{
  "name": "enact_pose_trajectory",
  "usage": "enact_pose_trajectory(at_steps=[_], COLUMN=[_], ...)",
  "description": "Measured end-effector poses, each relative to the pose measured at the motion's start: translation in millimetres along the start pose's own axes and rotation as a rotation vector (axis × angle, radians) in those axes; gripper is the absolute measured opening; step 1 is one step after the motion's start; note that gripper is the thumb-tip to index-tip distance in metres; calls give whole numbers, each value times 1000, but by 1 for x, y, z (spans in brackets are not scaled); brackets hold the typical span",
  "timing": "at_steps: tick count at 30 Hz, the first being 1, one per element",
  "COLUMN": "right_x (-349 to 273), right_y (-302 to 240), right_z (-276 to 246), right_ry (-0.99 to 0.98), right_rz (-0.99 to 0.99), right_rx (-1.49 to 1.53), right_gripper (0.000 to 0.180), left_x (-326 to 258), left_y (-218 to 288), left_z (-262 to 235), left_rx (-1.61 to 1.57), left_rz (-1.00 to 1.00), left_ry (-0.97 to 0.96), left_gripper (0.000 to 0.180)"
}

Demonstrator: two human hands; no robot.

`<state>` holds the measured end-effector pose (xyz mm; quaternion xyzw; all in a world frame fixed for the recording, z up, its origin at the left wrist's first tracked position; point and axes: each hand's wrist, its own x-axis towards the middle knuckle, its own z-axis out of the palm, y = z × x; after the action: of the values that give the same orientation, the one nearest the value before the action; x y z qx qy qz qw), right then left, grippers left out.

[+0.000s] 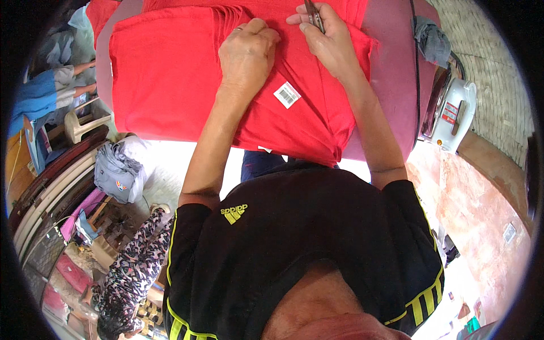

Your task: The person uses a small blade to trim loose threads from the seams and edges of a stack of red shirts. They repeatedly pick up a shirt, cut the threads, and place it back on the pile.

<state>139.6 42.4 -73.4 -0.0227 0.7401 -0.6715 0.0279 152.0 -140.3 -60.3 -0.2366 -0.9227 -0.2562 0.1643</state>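
Red cloths [164, 73] lie layered; how many are finished is unclear. Right hand [333, 48] grasps snips [313, 15]; left hand's [245, 56] curled grip cannot be determined.

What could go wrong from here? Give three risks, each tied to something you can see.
The right hand holds a small metal tool close to the red cloth, so it might snag or nick the fabric. The cloth hangs over the near edge of the maroon table, so it could slip off. The white iron sits by the table's right edge, where an arm might knock it.
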Motion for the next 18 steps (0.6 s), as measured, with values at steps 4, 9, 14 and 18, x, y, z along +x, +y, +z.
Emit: enact_pose_trajectory(at_steps=[4,9,14,18], right_x=[4,3,-3,2], right_y=[12,14,-8,-10], right_z=[2,4,11,10], right_ry=[-23,9,-40,-192], right_rz=[-51,-53,-183,-318], right_rx=[123,129,-57,-356], right_gripper=[25,24,19,24], left_x=[-4,-48,-49,-25], left_y=[-10,-33,-8,11], left_z=[-17,-109,-121,-69], left_rx=[-303,-793,-494,-417], left_rz=[-102,-159,-217,-163], left_ry=[109,-559,-492,10], left_gripper=[6,9,18,37])
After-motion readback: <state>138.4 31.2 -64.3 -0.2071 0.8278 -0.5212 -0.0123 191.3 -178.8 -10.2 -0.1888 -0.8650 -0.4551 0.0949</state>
